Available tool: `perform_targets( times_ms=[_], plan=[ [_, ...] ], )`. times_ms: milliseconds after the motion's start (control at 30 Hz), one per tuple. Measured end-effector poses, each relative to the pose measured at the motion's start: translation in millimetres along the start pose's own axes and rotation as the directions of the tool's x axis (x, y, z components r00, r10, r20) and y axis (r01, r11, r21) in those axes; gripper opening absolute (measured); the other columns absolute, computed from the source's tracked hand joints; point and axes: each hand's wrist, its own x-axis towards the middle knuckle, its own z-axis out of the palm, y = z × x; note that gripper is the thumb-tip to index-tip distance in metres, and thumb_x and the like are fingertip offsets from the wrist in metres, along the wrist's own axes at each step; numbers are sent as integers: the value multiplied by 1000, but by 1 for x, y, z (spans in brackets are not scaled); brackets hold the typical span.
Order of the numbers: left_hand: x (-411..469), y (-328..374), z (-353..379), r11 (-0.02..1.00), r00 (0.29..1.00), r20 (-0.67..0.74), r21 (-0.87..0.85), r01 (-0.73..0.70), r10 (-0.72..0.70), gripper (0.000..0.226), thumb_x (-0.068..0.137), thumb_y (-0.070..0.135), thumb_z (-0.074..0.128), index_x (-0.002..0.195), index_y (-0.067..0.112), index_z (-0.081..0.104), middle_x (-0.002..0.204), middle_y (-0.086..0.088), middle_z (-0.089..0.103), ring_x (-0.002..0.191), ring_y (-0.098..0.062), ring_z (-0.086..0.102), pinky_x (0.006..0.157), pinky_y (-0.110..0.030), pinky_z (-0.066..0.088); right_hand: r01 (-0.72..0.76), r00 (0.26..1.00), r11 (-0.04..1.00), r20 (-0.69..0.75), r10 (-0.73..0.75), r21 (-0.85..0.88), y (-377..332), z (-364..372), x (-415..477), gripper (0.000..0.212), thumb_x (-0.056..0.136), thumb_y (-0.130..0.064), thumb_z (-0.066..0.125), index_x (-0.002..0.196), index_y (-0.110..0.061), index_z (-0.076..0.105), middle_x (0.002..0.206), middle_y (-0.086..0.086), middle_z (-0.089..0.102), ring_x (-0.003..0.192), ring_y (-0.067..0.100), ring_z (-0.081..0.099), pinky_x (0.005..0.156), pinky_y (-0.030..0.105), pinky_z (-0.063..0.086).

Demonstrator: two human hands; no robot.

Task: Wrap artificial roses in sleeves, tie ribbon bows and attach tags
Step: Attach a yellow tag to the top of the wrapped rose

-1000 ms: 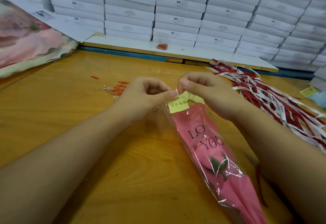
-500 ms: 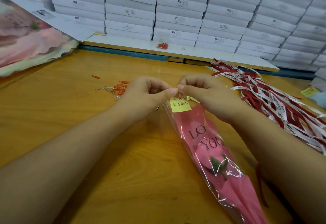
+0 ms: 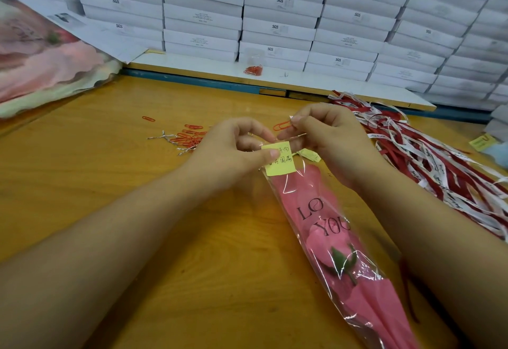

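The fingers (image 3: pixel 247 132) of the left hand (image 3: pixel 231 153) pinch the yellow tag (image 3: pixel 281 168) at the top of the sleeved rose (image 3: pixel 330 241). The right hand (image 3: pixel 327 134) pinches a red paper clip (image 3: pixel 281 126) just above the tag. The rose lies diagonally on the worktop (image 3: pixel 110 183) — ribbons (image 3: pixel 439 164) piled to its right.

Stacked white boxes (image 3: pixel 275 4) rise behind the wooden table (image 3: pixel 96 183), and pink printed sheets (image 3: pixel 41 59) lie at its far left.

Glossy clear plastic sleeve (image 3: pixel 339 241) over matt pink paper; yellow paper tag (image 3: pixel 280 163) (handwritten); smooth varnished wooden desk (image 3: pixel 110 178).
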Motion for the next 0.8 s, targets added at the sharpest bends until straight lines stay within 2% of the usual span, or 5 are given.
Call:
perform_targets(
  times_ms=[300, 433, 567, 700, 800],
  plan=[
    [-3, 4, 5, 998, 999, -42, 51, -28, 31, 17, 90, 17, 62, 83, 31, 68, 77, 11, 74, 85, -3, 69, 72, -29, 60, -20, 1000, 997, -15, 22, 75, -4, 1, 1, 26, 91, 2, 47, 70, -10, 57, 79, 8, 72, 59, 13, 64, 67, 28, 56],
    [-4, 6, 7, 996, 997, -58, 76, -39, 43, 17, 92, 21, 59, 84, 33, 67, 80, 8, 74, 91, -13, 69, 74, -34, 60, 52, 997, 982, 57, -42, -181, -6, -2, -1, 25, 93, -1, 45, 73, -11, 55, 85, 8, 70, 74, 11, 65, 72, 25, 56],
    [-5, 4, 8, 993, 996, -72, 110, -40, 49, 17, 93, 21, 58, 84, 33, 67, 80, 7, 74, 90, -10, 69, 76, -40, 59, 209, 974, 857, 175, -141, -471, -8, -6, -1, 17, 95, -7, 49, 82, -6, 60, 78, -9, 64, 74, -3, 61, 71, 23, 49],
    [-4, 2, 8, 992, 998, -47, 116, -41, 47, 16, 93, 20, 58, 85, 31, 66, 83, 6, 75, 92, -14, 69, 76, -38, 59, 311, 948, 808, 222, -227, -501, -8, -6, -3, 14, 95, -9, 52, 86, -6, 62, 81, -8, 65, 82, 5, 63, 75, 29, 51],
    [-4, 2, 9, 993, 998, -16, 104, -58, 60, 18, 93, 20, 58, 84, 33, 66, 83, 10, 74, 94, -14, 68, 72, -29, 59, 363, 932, 789, 189, -310, -496, -8, -1, -5, 13, 93, -7, 53, 86, -3, 63, 82, 3, 67, 80, 10, 61, 70, 19, 49]
  ],
)
